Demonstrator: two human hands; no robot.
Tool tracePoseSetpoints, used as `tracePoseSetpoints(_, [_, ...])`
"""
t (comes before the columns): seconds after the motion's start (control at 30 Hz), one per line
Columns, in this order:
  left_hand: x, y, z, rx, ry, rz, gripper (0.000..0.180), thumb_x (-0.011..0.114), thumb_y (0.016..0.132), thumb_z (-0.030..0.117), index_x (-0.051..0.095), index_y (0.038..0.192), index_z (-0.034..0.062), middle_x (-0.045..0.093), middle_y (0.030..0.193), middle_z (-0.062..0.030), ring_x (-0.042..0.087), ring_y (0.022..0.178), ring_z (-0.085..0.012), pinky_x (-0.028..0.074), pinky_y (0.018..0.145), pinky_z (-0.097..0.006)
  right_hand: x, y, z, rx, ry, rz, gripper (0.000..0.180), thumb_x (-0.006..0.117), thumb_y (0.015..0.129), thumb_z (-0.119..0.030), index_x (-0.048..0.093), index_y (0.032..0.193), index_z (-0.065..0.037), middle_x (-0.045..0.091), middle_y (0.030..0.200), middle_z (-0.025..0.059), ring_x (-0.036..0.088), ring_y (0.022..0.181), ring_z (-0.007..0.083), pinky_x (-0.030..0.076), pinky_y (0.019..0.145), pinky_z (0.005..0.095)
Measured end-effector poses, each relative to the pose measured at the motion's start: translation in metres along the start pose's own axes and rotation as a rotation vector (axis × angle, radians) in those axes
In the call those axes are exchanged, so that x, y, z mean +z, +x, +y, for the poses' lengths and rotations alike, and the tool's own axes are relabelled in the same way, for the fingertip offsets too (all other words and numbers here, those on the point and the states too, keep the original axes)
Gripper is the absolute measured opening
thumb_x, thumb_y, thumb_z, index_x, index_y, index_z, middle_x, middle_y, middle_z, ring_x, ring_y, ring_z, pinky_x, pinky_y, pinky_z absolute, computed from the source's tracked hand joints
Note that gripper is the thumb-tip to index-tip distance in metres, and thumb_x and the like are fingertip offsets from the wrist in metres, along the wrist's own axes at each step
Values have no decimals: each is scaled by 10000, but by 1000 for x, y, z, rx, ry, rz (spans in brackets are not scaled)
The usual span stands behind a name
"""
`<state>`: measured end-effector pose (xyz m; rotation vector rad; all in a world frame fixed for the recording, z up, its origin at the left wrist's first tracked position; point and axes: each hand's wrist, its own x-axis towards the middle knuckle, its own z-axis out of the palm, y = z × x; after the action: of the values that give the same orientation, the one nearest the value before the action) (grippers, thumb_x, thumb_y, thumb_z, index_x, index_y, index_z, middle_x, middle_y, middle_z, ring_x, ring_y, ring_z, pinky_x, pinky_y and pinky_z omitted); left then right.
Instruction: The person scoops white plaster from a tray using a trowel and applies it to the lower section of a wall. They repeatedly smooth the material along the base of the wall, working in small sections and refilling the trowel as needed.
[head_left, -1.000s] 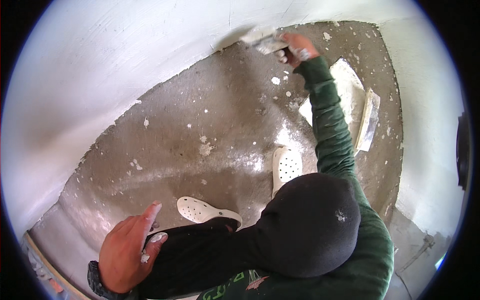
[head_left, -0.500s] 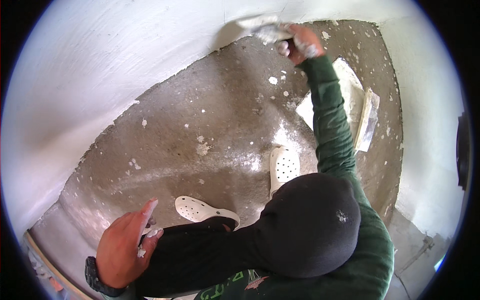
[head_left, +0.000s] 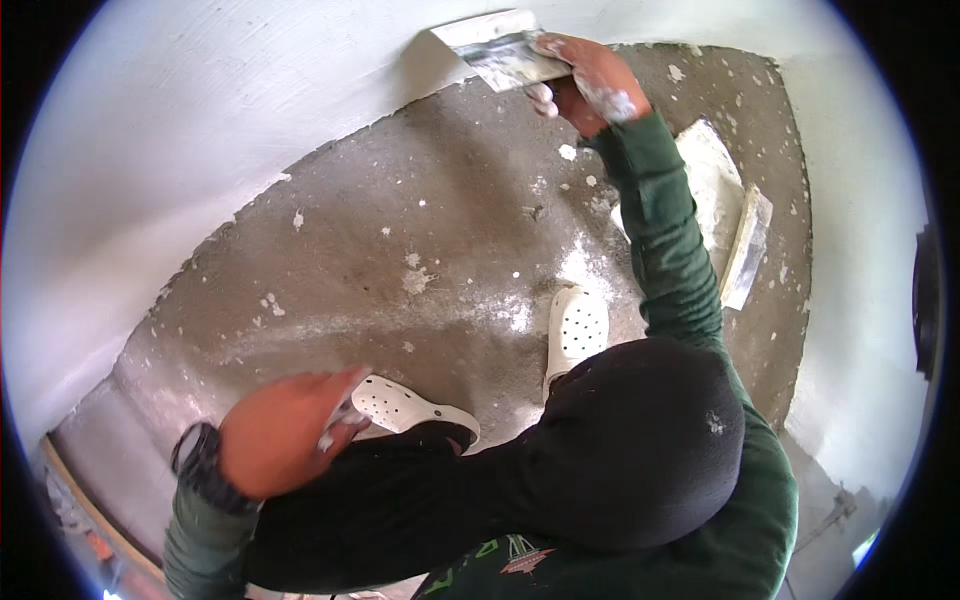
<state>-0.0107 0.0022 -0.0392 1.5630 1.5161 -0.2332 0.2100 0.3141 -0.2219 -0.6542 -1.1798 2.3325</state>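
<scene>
My right hand [head_left: 592, 85], smeared with white paste, reaches far forward to the foot of the white wall [head_left: 250, 90]. It grips a wide putty knife [head_left: 505, 62] by its back edge. The broad metal blade carries white and grey smears and lies against or very close to the wall, just above the floor line; exact contact I cannot tell. My left hand [head_left: 290, 430] hovers near my leg at the lower left, fingers stretched forward, white paste on the thumb and fingertips. No tool shows in it.
A white, paste-covered board [head_left: 712, 185] lies on the floor, partly behind my right forearm, with a pale flat bar [head_left: 746, 248] along its side. White splashes dot the brown floor [head_left: 340, 240]. My white clogs [head_left: 578, 325] and black-clad legs [head_left: 640, 450] fill the near side. Another wall [head_left: 850, 250] rises at right.
My right hand has shifted slightly left, and the blade has tilted so more of its face shows. My left hand has moved right and a little up, toward the left clog.
</scene>
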Motion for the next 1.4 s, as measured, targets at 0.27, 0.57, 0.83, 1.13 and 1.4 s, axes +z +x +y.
tracePoseSetpoints(0.27, [48,222,-49,364,-159,-104,326,587,879,201,558,1150,24,647,941,-177,632,840,-298,487,750,-374,40,-126,63,-409,-1080,440,186,451,954,-117,582,970,14,565,730,106,524,567,120,464,512,301])
tracePoseSetpoints(0.57, [78,378,29,198,-758,-286,297,632,863,171,568,1102,5,642,905,-54,614,796,-143,491,708,-278,59,-288,31,-186,-342,1278,248,423,975,-128,520,1156,11,607,806,52,538,571,87,435,458,222])
tracePoseSetpoints(0.83, [113,416,70,153,-994,-232,314,703,778,87,558,1025,-42,651,855,-121,649,665,-182,534,562,-282,149,-441,88,-124,-808,1810,296,478,955,-123,513,1169,79,596,829,54,510,647,75,422,544,229])
tracePoseSetpoints(1.13, [140,404,84,335,-918,-66,189,648,747,12,517,878,-26,618,747,-138,622,570,-199,527,486,-312,261,-617,115,263,-1246,1964,274,475,945,-113,555,1121,80,595,1100,240,599,964,322,457,864,355])
tracePoseSetpoints(1.4, [198,329,37,321,-938,38,161,639,731,-6,502,815,-16,606,646,-127,622,533,-206,492,446,-330,210,-521,7,-233,-820,1629,343,484,969,-196,478,1222,34,603,905,54,534,575,90,468,471,240])
